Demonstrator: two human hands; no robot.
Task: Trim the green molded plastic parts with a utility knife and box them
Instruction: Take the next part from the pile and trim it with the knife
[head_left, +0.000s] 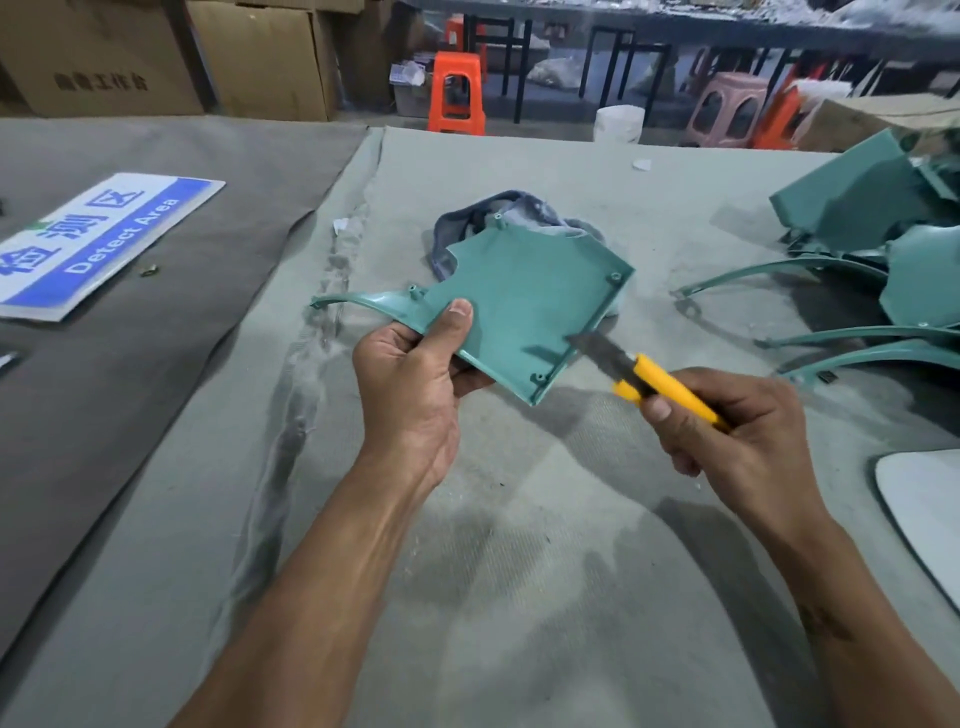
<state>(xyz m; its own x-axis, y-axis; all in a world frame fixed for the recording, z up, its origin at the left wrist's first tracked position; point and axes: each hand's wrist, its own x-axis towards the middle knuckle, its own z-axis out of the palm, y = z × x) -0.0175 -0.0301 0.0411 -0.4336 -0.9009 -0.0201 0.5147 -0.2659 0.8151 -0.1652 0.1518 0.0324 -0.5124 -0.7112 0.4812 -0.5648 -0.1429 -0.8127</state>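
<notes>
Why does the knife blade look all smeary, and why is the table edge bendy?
In the head view the utility knife blade is motion-blurred where it meets the green part, while the left hand looks sharp; the wide-angle lens bows the table edges and the sign; overhead light casts soft dark shadows under both arms; the background stools look a bit hazy.

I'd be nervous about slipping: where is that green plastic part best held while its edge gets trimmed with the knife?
Probably as the left hand holds it now: pinch the green part from its left side, where the flat panel meets the thin curved arm. That keeps fingers opposite the ribbed right edge, where the utility knife in the right hand is cutting.
</notes>
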